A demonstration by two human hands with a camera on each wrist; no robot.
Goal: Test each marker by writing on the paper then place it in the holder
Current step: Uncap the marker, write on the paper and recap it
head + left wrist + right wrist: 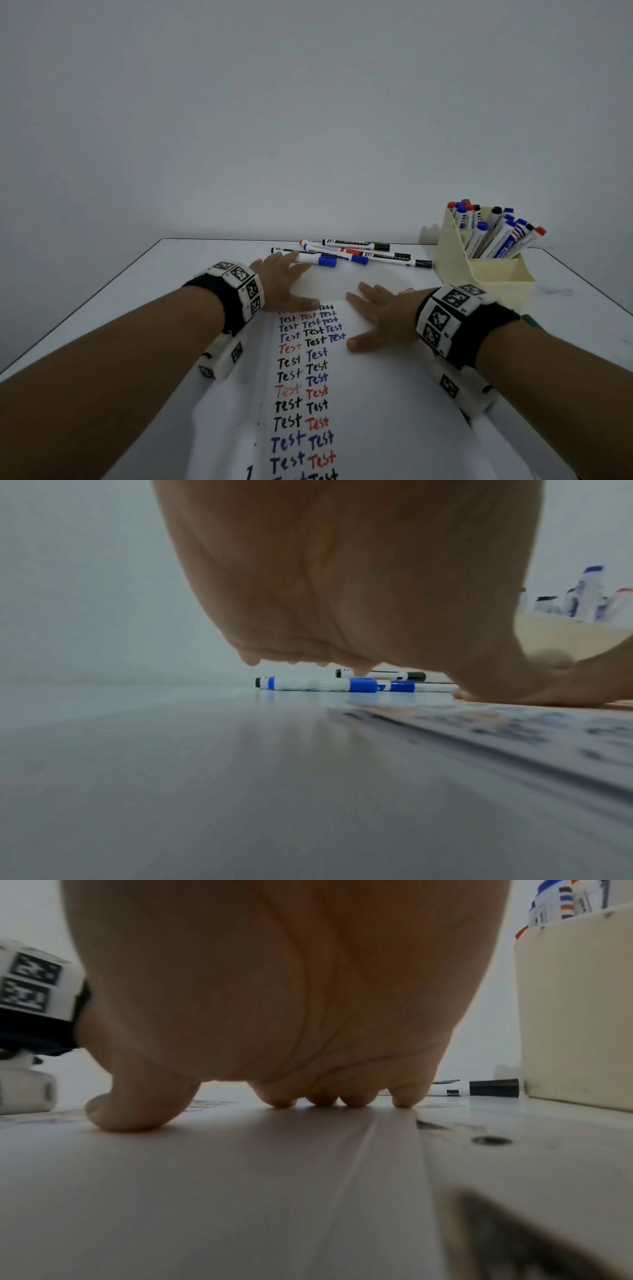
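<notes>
A white paper [376, 394] covered in rows of the word "Test" in black, blue and red lies on the table. My left hand [284, 284] rests flat on its far left part with fingers spread, holding nothing. My right hand [380, 313] lies flat on its right part, fingertips [356, 1100] touching the sheet. Several capped markers [356, 255] lie beyond the paper, just past my left fingers; the nearest has a blue cap [361, 685]. The cream holder [489, 270] at the right back holds several markers [493, 233].
The white table [144, 281] has a dark edge running along its left and far sides, against a plain wall. A green mark or object [532, 322] peeks out behind my right wrist. Tracking bands sit on both wrists.
</notes>
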